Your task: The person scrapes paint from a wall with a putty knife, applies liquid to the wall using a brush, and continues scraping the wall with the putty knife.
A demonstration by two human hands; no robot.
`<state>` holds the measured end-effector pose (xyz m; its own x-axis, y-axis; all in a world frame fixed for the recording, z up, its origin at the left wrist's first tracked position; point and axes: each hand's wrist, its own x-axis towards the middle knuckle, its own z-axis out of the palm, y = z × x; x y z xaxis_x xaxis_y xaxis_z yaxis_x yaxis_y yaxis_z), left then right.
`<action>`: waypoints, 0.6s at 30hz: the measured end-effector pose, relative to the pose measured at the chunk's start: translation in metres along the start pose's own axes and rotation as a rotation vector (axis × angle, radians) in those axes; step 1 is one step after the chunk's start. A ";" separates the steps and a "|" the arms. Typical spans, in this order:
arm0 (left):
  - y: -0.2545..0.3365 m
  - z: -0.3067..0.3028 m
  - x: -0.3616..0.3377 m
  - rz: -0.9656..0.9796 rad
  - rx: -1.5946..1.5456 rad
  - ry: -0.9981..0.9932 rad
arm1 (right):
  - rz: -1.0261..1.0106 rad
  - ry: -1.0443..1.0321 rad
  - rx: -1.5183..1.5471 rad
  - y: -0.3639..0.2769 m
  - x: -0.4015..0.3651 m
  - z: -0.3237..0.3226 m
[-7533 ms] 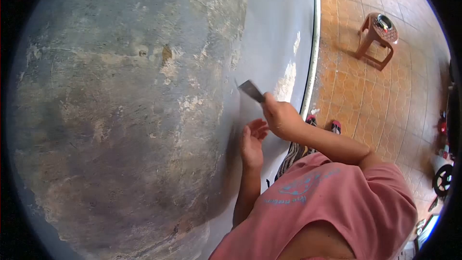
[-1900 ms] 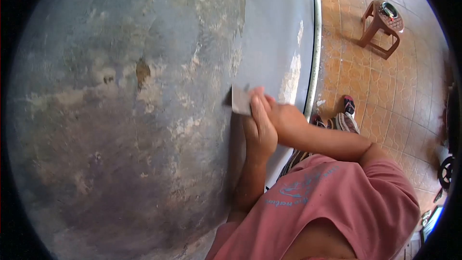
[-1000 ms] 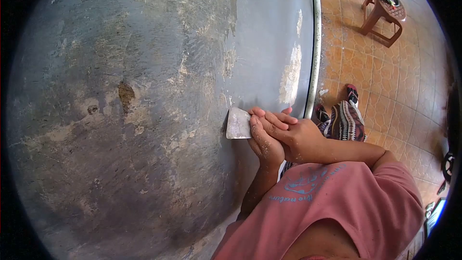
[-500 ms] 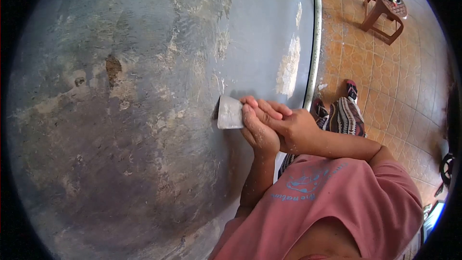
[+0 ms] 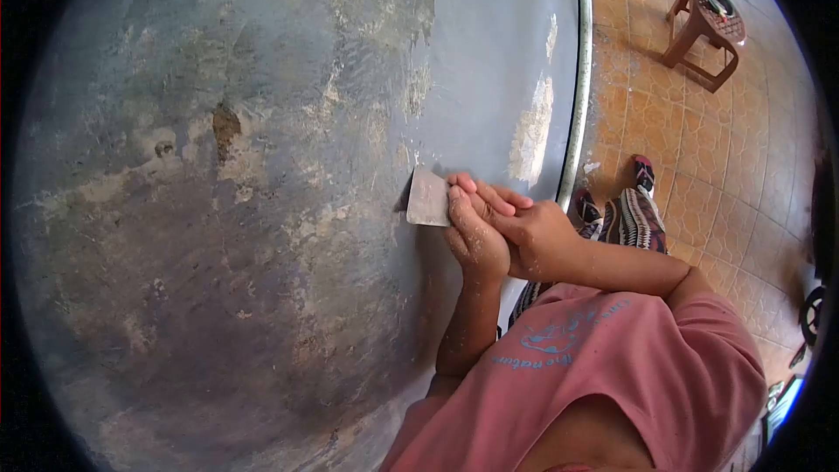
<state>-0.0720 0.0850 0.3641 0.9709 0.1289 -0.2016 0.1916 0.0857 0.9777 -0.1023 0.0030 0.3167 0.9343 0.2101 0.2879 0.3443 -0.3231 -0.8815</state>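
Two hands, one putty knife, one wall.
Our left hand [image 5: 477,246] and right hand [image 5: 544,234] are clasped together, both grips closed round the one putty knife [image 5: 429,197], its handle hidden; its single blade is at the wall [image 5: 218,236], near where rough meets smooth; two pale patches [image 5: 531,135] mark the smooth part; to our right, one plastic stool [image 5: 704,33] bears one round dish [image 5: 719,2]; two feet [image 5: 644,173] stand on the tiled floor [image 5: 699,149].

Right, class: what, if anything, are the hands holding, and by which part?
A scraper, gripped at its handle end by the left hand and right hand, which hide it; the blade shows.
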 end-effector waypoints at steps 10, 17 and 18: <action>0.027 0.016 0.011 0.025 0.043 -0.039 | -0.038 0.078 0.083 0.000 0.017 -0.005; 0.010 0.002 0.007 -0.010 0.091 -0.009 | 0.028 -0.035 0.083 -0.004 0.011 -0.008; 0.013 0.005 0.013 -0.034 0.115 -0.019 | -0.004 -0.008 0.072 0.006 0.013 0.002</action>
<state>-0.0559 0.0829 0.3747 0.9659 0.1093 -0.2347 0.2387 -0.0245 0.9708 -0.0879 0.0055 0.3146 0.9321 0.2184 0.2890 0.3404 -0.2551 -0.9050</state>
